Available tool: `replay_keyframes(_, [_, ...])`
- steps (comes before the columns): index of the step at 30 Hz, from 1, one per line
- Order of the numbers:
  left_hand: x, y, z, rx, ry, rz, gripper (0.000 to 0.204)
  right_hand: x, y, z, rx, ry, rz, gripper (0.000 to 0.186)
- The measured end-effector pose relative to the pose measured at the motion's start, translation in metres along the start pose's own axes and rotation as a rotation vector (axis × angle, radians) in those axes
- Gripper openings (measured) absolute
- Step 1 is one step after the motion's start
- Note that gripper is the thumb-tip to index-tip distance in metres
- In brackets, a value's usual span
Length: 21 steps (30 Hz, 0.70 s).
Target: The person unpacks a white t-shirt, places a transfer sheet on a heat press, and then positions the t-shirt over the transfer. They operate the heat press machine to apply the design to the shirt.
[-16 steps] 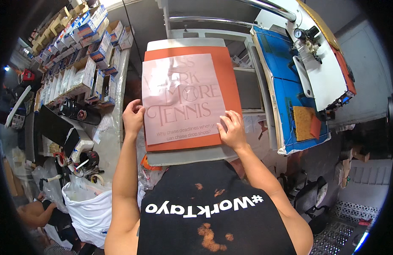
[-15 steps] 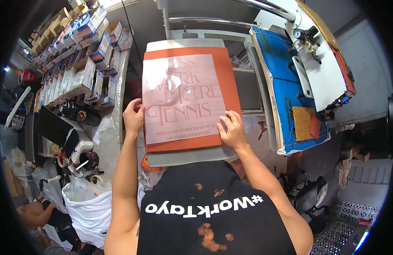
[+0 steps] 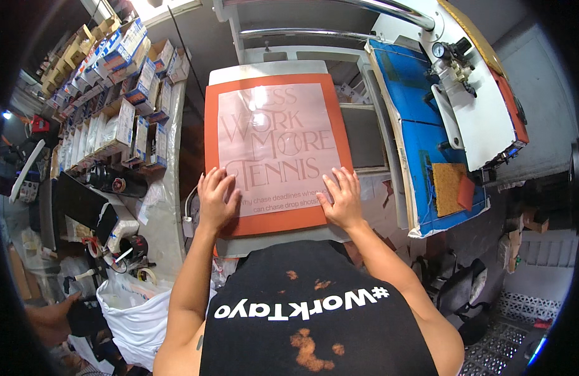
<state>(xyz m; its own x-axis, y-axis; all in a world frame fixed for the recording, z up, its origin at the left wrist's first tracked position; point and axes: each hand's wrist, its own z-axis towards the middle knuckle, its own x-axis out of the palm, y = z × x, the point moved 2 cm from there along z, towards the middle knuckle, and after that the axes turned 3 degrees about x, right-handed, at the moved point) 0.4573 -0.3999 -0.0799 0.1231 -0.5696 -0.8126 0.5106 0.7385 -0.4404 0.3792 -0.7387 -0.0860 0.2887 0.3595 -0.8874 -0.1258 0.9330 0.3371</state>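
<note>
A translucent film sheet point(image 3: 277, 128) with lettering lies flat on an orange pad point(image 3: 211, 138), which covers most of a grey-white platen point(image 3: 258, 72). My left hand point(image 3: 215, 197) rests on the sheet's lower left edge, fingers spread and pointing away from me. At its lower right edge lies my right hand point(image 3: 343, 199), the fingers also apart. Both hands press flat rather than grip. Orange shows as a border all round the sheet.
To the right stands a press with a blue-covered board point(image 3: 408, 141), a brown sponge-like pad point(image 3: 449, 188) and a pressure gauge point(image 3: 438, 50). Open boxes point(image 3: 117, 135) crowd the left bench. White cloth point(image 3: 136, 319) hangs at lower left, near another person's arm point(image 3: 51, 316).
The film sheet has shifted right on the orange pad and now sits nearer its middle. My left hand has moved from the pad's left edge onto the sheet; my right stays by its right edge.
</note>
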Motion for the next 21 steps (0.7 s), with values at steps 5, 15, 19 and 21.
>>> replay_keyframes(5, [-0.002,-0.006,-0.016,-0.020,0.080,-0.011,0.053,-0.004,0.002,0.001,-0.001,0.001,-0.008,0.048])
replay_keyframes(15, [-0.004,-0.008,-0.011,-0.057,0.071,-0.062,0.049,-0.007,0.002,0.003,0.010,0.036,-0.010,0.047])
replay_keyframes(19, [-0.004,-0.007,-0.011,-0.055,0.051,-0.074,0.048,-0.008,0.004,0.005,0.003,0.037,-0.020,0.048])
replay_keyframes(21, [-0.005,-0.006,-0.012,-0.061,0.044,-0.086,0.047,-0.008,0.005,0.005,-0.001,0.039,-0.023,0.048])
